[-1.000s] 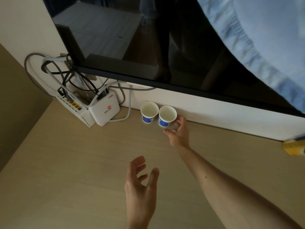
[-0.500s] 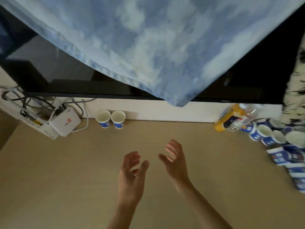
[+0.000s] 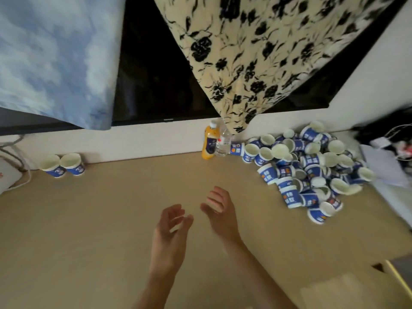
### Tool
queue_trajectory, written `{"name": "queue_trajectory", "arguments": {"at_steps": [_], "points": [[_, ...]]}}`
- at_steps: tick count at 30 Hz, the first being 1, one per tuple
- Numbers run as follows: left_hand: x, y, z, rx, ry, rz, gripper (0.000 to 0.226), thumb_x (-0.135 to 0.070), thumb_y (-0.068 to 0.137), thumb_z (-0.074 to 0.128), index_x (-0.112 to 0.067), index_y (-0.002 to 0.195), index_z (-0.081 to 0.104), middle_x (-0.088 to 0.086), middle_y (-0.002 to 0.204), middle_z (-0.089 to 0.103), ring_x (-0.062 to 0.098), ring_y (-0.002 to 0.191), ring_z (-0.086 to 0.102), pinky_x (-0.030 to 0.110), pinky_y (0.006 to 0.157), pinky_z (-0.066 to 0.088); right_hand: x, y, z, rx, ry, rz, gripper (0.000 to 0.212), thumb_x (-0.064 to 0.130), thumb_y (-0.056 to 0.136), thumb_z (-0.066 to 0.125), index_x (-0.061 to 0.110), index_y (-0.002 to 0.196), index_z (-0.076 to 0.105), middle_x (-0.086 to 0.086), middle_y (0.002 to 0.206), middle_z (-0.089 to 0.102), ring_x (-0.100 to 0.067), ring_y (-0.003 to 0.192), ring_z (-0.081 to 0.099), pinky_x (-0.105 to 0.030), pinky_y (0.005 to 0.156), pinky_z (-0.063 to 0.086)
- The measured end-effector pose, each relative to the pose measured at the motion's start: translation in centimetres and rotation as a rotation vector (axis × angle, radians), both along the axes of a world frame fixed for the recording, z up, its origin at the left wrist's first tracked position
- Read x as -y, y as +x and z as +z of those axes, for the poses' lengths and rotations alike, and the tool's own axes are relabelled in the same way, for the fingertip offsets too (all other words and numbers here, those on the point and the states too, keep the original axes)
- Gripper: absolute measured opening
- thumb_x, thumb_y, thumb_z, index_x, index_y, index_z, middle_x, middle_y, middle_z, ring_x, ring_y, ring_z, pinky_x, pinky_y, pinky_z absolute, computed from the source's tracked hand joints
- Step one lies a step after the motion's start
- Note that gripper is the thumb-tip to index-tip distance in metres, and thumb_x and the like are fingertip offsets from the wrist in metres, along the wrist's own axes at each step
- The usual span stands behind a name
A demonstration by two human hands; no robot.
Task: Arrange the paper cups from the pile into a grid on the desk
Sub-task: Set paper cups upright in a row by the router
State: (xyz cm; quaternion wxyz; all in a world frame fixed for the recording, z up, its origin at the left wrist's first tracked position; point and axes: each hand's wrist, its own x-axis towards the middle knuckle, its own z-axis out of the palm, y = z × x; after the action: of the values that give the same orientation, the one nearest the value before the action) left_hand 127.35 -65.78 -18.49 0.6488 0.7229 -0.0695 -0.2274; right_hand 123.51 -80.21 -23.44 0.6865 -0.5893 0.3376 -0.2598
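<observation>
The pile of paper cups (image 3: 311, 169), blue-banded and white inside, lies heaped at two o'clock from my hands, against the wall at the desk's far right. The cups lie tumbled every way: some on their sides, some upside down, some mouth up. At ten o'clock, well apart from the pile, two standing cups (image 3: 72, 166) sit upright and touching along the wall. They look like the start of the grid's first row, and both appear empty.

The wooden desk (image 3: 100, 230) stretches between. My left hand (image 3: 171, 230) and right hand (image 3: 220, 214) float above its middle, near each other, fingers loosely spread and holding nothing.

I judge the step to be fetching another cup. That calls for reaching to two o'clock, picking one cup off the near edge of the heap without spilling others, then carrying it to ten o'clock.

At twelve o'clock, just beside the pile, stand an orange drink bottle (image 3: 208, 146), full, and a clear bottle (image 3: 223, 141) whose contents I cannot make out.
</observation>
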Motion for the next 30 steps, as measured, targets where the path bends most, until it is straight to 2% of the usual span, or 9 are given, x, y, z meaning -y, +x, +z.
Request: {"name": "queue_trajectory", "arguments": {"at_steps": [4,8,11,13,15,19,22,25,30], "points": [[2.9,-1.5,1.1,0.013,-0.008,-0.115,0.038,-0.037,0.076,0.071,-0.023,0.111,0.064,-0.002,0.108,0.071,0.002,0.088,0.067,0.024,0.074,0.049,2.6,-2.8,-0.1,-0.025,-0.029,-0.092,0.056,0.001,0.079,0.082,0.012,0.125,0.052,-0.021,0.123,0.063,-0.026,0.106,0.066,-0.017,0.079,0.054],[5.4,-2.2,1.3,0.006,-0.008,-0.212,0.037,-0.028,0.081,0.075,-0.016,0.114,0.063,0.005,0.111,0.070,0.007,0.091,0.066,0.028,0.079,0.050,4.0,-5.2,-0.3,-0.042,-0.022,-0.197,0.080,0.045,0.059,0.082,0.016,0.127,0.053,-0.012,0.119,0.065,-0.019,0.104,0.069,-0.022,0.082,0.055],[7.2,-3.1,1.1,-0.027,-0.017,-0.245,0.026,-0.010,0.092,0.070,-0.010,0.117,0.063,0.010,0.113,0.068,0.019,0.099,0.063,0.035,0.087,0.049,5.7,-7.3,-0.5,-0.105,-0.038,-0.247,0.070,0.028,0.069,0.085,0.013,0.129,0.053,-0.015,0.119,0.064,-0.017,0.101,0.069,-0.021,0.080,0.054],[8.4,-4.0,1.2,-0.048,-0.034,-0.252,0.025,-0.009,0.092,0.069,-0.009,0.116,0.063,0.011,0.111,0.068,0.023,0.102,0.063,0.036,0.086,0.049,7.4,-8.7,-0.8,-0.154,-0.051,-0.271,0.057,0.004,0.079,0.081,0.010,0.129,0.053,-0.019,0.119,0.064,-0.017,0.097,0.069,-0.019,0.079,0.055],[9.8,-4.9,1.1,-0.072,-0.040,-0.254,0.025,-0.014,0.089,0.073,-0.013,0.113,0.064,0.008,0.109,0.068,0.023,0.103,0.064,0.034,0.084,0.049,10.0,-10.1,-1.3,-0.243,-0.106,-0.290,0.053,-0.001,0.082,0.078,0.009,0.128,0.054,-0.018,0.118,0.065,-0.014,0.094,0.068,-0.017,0.079,0.053],[11.9,-6.4,1.3,-0.075,-0.037,-0.240,0.030,-0.022,0.086,0.076,-0.017,0.112,0.064,0.004,0.110,0.069,0.012,0.098,0.065,0.028,0.078,0.049,15.7,-11.4,-2.6,-0.452,-0.255,-0.313,0.059,0.009,0.081,0.080,0.007,0.134,0.051,-0.011,0.125,0.063,-0.020,0.108,0.064,-0.013,0.082,0.044],[13.3,-7.8,1.5,-0.056,-0.009,-0.211,0.037,-0.035,0.078,0.072,-0.020,0.111,0.064,0.000,0.109,0.070,-0.002,0.087,0.066,0.025,0.075,0.048,20.4,-11.7,-4.3,-0.652,-0.341,-0.248,0.076,0.019,0.083,0.078,0.006,0.146,0.039,-0.013,0.145,0.049,-0.027,0.132,0.049,-0.031,0.105,0.040],[14.7,-9.2,1.3,-0.036,0.027,-0.186,0.021,-0.020,0.091,0.072,-0.021,0.109,0.063,0.001,0.110,0.069,-0.005,0.084,0.065,0.022,0.073,0.048,24.4,-11.5,-6.1,-0.812,-0.445,-0.161,0.089,0.026,0.082,0.077,0.010,0.154,0.026,-0.013,0.157,0.033,-0.030,0.145,0.033,-0.045,0.114,0.036],[16.3,-10.7,0.9,0.000,0.082,-0.126,0.019,-0.013,0.092,0.069,-0.025,0.105,0.063,-0.003,0.108,0.069,-0.005,0.084,0.065,0.017,0.072,0.048,28.7,-11.0,-8.5,-0.990,-0.694,0.004,0.093,0.029,0.082,0.078,0.009,0.154,0.023,-0.017,0.157,0.031,-0.035,0.145,0.030,-0.046,0.113,0.034]]}}
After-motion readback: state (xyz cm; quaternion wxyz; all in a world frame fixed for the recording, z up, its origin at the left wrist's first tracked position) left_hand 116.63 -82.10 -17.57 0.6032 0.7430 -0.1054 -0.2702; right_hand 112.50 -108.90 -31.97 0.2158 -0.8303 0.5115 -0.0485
